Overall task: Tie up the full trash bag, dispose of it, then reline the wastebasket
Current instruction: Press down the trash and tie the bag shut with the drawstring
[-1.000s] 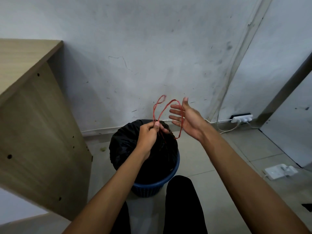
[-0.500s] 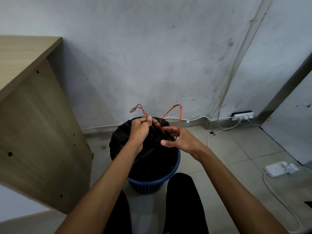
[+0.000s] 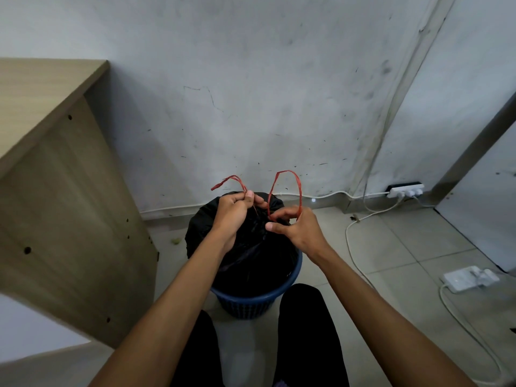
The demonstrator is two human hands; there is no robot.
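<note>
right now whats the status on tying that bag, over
Left hand pinching one red drawstring loop, right hand gripping the other. Black plastic trash bag gathered, knot unfinished, sitting in blue plastic wastebasket. Nothing obstructing.

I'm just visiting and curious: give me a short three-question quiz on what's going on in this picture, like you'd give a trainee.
1. True or false: the black bag has already been lifted out of the blue basket.
2. What does the left hand pinch? A) a white cable B) a red drawstring end C) the basket rim
3. Fill in: the right hand holds a red drawstring ____ that stands up above the bag.

Key
1. False: the bag sits in the basket.
2. B: the red end sticks up from its fingers.
3. loop
</note>
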